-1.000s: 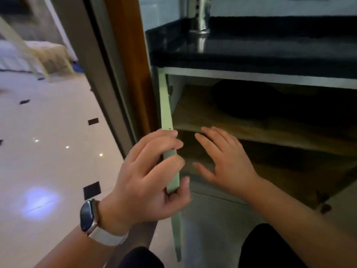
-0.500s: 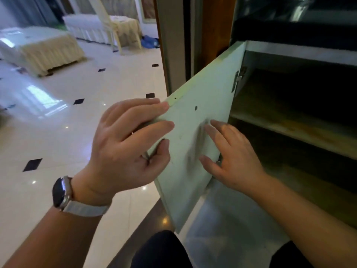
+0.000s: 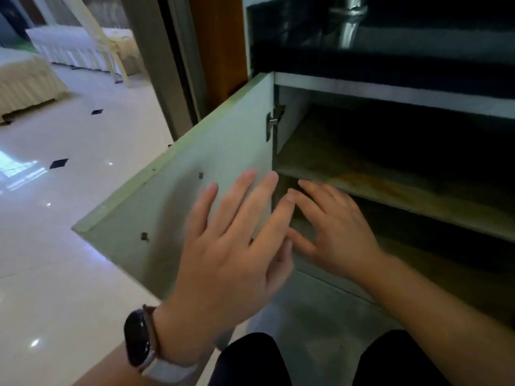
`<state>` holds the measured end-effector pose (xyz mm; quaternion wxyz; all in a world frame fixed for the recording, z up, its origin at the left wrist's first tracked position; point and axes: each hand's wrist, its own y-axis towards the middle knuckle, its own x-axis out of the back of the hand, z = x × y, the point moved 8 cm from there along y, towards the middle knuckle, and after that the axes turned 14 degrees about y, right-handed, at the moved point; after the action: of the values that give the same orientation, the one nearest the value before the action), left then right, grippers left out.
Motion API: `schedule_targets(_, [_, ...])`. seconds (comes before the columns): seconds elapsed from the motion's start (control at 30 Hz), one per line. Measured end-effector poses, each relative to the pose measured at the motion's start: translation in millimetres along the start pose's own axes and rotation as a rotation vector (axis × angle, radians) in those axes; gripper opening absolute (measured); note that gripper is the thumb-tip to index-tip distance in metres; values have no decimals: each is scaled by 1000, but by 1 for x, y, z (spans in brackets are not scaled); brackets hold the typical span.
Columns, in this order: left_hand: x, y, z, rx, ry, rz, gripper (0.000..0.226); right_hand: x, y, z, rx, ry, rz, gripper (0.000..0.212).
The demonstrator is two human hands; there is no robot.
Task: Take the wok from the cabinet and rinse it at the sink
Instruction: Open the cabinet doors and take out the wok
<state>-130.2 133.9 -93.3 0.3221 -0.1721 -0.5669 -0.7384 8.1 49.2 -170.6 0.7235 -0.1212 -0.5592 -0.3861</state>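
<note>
The pale green cabinet door (image 3: 178,207) stands swung wide to the left. My left hand (image 3: 231,254), with a watch on the wrist, hovers in front of the door's inner face, fingers spread, holding nothing. My right hand (image 3: 331,232) is open with spread fingers at the cabinet's opening, just below the front edge of the wooden shelf (image 3: 390,188). The cabinet's interior is dark; a vague dark mass sits far back on the shelf, and I cannot tell whether it is the wok. No sink is in view.
A dark stone countertop (image 3: 390,59) runs above the cabinet, with a shiny metal cylinder (image 3: 348,20) standing on it. A wooden door frame (image 3: 217,45) is left of the cabinet. Glossy white tiled floor (image 3: 55,246) spreads left, with covered furniture (image 3: 25,82) beyond. My knees are at the bottom.
My left hand has let go of the door's edge and moved right with fingers spread. The door has swung further open. My right hand has shifted from the door face toward the cabinet opening.
</note>
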Motion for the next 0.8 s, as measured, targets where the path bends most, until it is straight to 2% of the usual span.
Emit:
schedule_targets(0.13, [-48, 22, -38, -77, -94, 108, 49, 30, -25, -54, -130, -126, -35, 70])
schedule_targets(0.53, [-170, 110, -187, -304, -414, 214, 54, 132, -97, -205, -516, -369, -192, 63])
schedule_targets(0.7, [-222, 148, -217, -342, -464, 252, 55, 152, -90, -254, -637, -412, -179, 62])
schedule_targets(0.8, [-251, 167, -223, -343, -476, 262, 55, 154, -78, -281, -733, -401, -112, 60])
